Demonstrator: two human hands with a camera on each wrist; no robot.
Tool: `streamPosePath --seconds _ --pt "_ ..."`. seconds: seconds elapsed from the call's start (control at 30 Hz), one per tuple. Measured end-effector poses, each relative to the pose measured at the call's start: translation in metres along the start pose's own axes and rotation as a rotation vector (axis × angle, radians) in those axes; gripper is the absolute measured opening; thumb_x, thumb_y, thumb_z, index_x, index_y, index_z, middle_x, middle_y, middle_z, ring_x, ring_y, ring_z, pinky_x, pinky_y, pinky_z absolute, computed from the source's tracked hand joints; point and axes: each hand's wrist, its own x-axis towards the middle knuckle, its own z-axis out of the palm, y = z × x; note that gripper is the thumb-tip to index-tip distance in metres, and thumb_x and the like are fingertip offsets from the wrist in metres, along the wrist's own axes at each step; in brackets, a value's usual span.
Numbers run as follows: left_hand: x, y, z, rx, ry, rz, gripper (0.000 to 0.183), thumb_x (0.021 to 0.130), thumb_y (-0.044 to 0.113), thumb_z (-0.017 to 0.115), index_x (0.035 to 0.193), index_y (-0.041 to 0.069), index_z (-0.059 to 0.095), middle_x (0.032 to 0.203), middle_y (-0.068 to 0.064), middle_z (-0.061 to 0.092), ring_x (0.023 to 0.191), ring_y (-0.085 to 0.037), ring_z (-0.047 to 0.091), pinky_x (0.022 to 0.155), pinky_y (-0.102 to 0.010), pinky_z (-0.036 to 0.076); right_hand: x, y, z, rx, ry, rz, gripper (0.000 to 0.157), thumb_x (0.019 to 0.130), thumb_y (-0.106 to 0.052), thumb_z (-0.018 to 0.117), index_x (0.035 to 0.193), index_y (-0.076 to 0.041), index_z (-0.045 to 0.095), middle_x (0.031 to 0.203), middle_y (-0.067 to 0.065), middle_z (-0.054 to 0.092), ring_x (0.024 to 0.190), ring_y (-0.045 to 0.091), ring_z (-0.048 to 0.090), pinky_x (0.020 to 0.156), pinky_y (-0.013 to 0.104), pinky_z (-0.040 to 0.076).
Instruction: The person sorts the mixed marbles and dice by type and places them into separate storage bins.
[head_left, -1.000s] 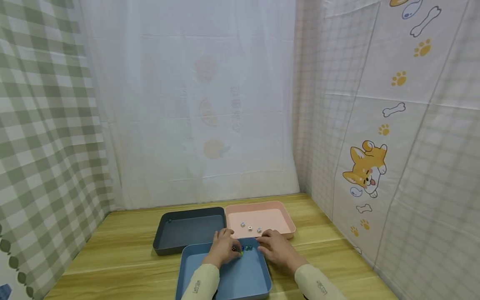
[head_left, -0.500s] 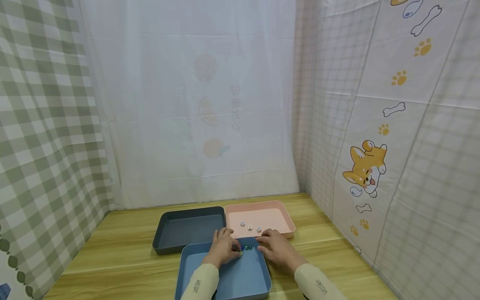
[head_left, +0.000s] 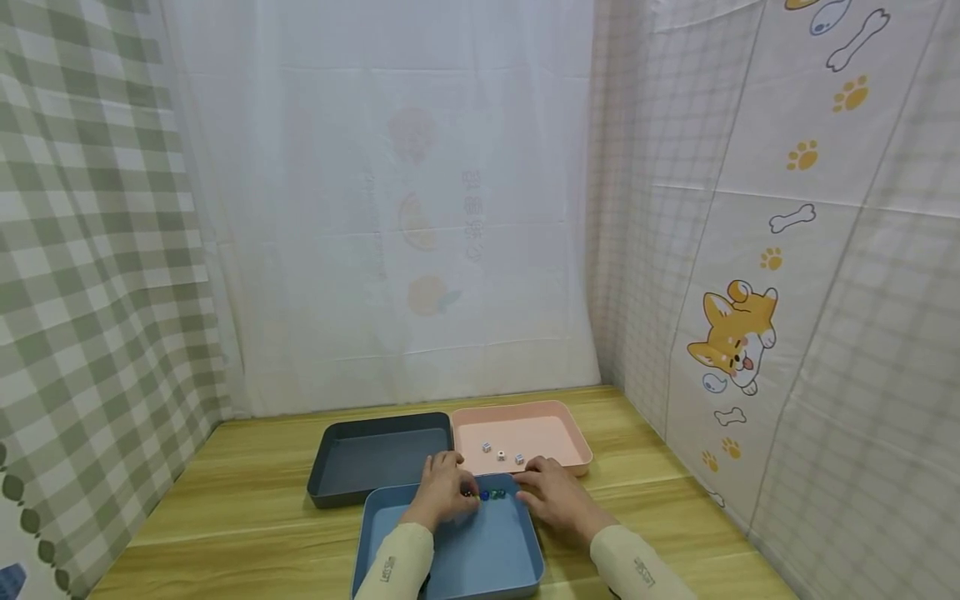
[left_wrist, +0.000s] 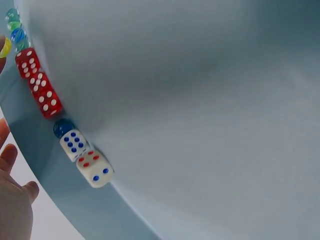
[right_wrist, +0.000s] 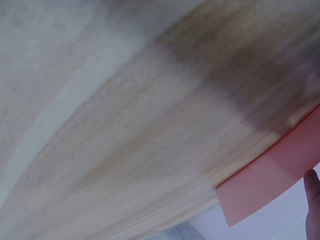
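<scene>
My left hand (head_left: 444, 490) reaches into the blue tray (head_left: 491, 554) at its far side and pinches a yellow marble (left_wrist: 6, 47) at the fingertips. Along the tray's wall runs a row of pieces. In the left wrist view it holds green and blue marbles (left_wrist: 18, 35), red dice (left_wrist: 39, 82), a dark blue marble (left_wrist: 63, 127) and two white dice (left_wrist: 95, 169). My left fingers hide part of this row in the head view. My right hand (head_left: 557, 497) rests at the blue tray's far right corner, fingers loosely bent, holding nothing visible.
A pink tray (head_left: 555, 421) with three white dice (head_left: 501, 456) stands behind the blue tray on the right. Beside it on the left is a dark grey tray (head_left: 375, 458). The wooden table (head_left: 240, 500) is bounded by curtains (head_left: 420, 358).
My left hand has shifted slightly left and away from me, carrying the yellow marble closer to the row at the far wall. My right hand stays at the corner.
</scene>
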Motion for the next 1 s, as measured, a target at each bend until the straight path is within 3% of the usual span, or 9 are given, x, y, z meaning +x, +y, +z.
streamPosePath --seconds 0.73,1.0 --pt "0.012 -0.018 -0.038 -0.029 0.049 -0.05 0.012 0.081 0.023 0.079 0.073 0.025 0.07 0.127 -0.015 0.054 0.125 -0.042 0.044 0.108 -0.068 0.023 0.001 -0.002 -0.003 -0.043 -0.033 -0.002 0.03 0.098 -0.024 0.062 0.123 -0.01 0.071 0.117 0.007 0.058 0.104 0.023 0.054 0.09 0.043 0.049" --pt "0.016 -0.034 -0.059 -0.036 0.06 -0.124 0.012 0.082 0.022 0.076 0.075 0.027 0.069 0.131 -0.015 0.052 0.128 -0.042 0.041 0.11 -0.069 0.018 0.0 0.0 -0.001 -0.045 -0.034 0.004 0.031 0.098 -0.026 0.061 0.124 -0.011 0.07 0.118 0.007 0.058 0.104 0.023 0.054 0.091 0.043 0.049"
